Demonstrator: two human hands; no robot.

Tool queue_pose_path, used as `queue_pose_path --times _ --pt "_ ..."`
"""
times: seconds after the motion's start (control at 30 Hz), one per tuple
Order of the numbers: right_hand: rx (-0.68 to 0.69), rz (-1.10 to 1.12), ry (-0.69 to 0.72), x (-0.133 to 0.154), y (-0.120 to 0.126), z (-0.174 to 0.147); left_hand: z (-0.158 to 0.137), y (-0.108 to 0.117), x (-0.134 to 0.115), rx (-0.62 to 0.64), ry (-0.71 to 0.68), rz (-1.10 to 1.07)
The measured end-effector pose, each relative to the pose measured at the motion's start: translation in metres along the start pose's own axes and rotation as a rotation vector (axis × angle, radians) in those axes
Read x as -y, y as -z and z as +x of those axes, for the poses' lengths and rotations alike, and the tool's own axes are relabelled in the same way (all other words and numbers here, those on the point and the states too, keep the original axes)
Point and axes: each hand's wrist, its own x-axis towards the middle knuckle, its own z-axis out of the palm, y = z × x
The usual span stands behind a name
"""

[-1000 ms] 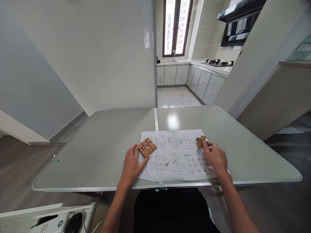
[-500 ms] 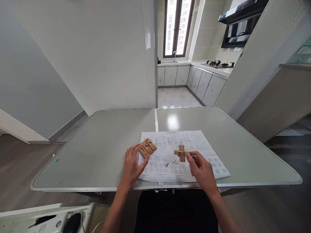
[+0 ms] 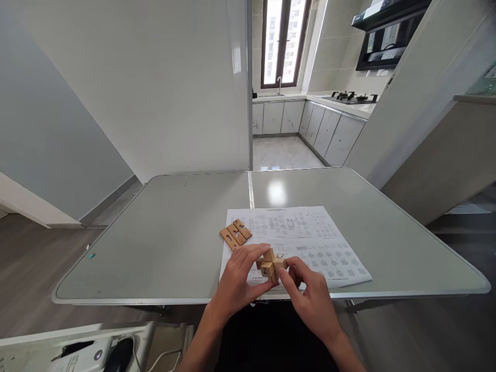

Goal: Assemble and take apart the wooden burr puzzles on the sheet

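Between my two hands is a cross-shaped wooden burr puzzle (image 3: 267, 269), its front piece marked with a dark figure like a 2. My left hand (image 3: 241, 274) grips it from the left, fingers over the top and thumb below. My right hand (image 3: 308, 287) pinches the end that sticks out on the right with thumb and fingertips. Beyond my left hand, several notched wooden pieces (image 3: 236, 233) lie side by side, partly on the printed sheet (image 3: 325, 248). The puzzle is held over the near part of that sheet, which shows rows of small drawings.
The grey-green folding table (image 3: 174, 232) has a metal rim and a centre seam. A small teal bit (image 3: 91, 256) lies near its left edge. At lower left stands a pale tray (image 3: 27, 356) holding a white device (image 3: 83, 357) and a cable. A kitchen lies beyond the table.
My left hand has left the notched pieces and moved right and nearer to take hold of the puzzle. My right hand has brought the puzzle left and closer to me, turning it.
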Motion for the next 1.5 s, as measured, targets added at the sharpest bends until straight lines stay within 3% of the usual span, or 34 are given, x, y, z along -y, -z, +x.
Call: queue_pose_path --times 0.23,0.53,0.77,0.9,1.1,1.37,1.5 --pt "0.096 0.037 -0.021 0.0 0.0 0.004 0.0 0.004 -0.004 -0.045 0.006 0.0" --pt "0.165 0.066 -0.02 -0.007 0.002 0.004 -0.005 0.006 -0.001 -0.004 -0.009 0.005" --pt "0.216 0.118 -0.003 -0.014 -0.001 0.003 -0.01 0.007 0.0 0.038 0.101 -0.051" --pt "0.232 0.085 0.049 -0.016 0.001 0.005 -0.015 0.003 0.007 0.125 0.252 -0.191" --pt "0.16 0.036 0.089 -0.027 0.002 0.01 -0.016 -0.009 0.014 0.184 0.415 -0.363" --pt "0.065 0.105 0.024 -0.056 -0.007 0.017 -0.01 -0.02 0.012 0.198 0.457 -0.514" --pt "0.094 0.155 -0.047 -0.063 -0.01 0.017 -0.01 -0.022 0.014 0.216 0.48 -0.537"
